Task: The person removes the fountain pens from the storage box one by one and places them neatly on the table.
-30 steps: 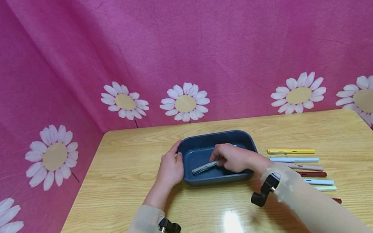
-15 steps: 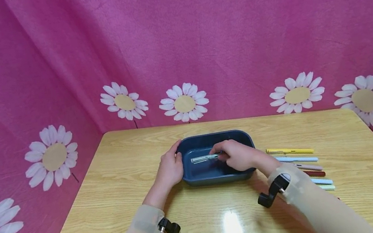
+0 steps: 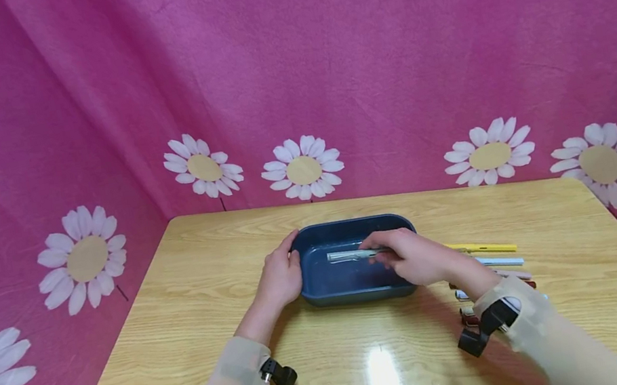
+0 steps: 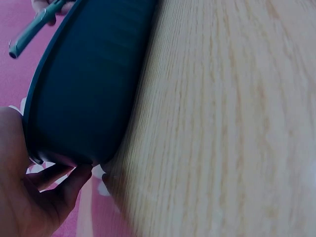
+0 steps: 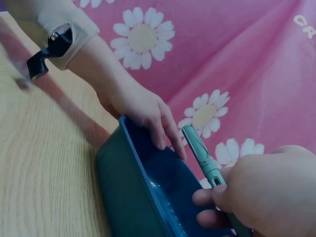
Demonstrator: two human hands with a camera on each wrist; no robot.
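Observation:
A dark blue rectangular bin stands on the wooden table. At its left end my left hand grips the rim, with the thumb by the inner side and fingers against the outer wall in the left wrist view. My right hand pinches a pale green pen above the bin. The pen's clipped cap points out past the fingers, while the rear part is partly covered by the hand. The head view shows no other pen in the visible part of the bin.
Right of the bin lie several pens, partly hidden under my right forearm: a yellow pen, a light blue pen and dark red ones among them. A pink daisy-print curtain hangs behind and left of the table.
My right hand has raised the pale green pen from low in the bin and shifted it to the right. My left hand keeps its hold on the bin.

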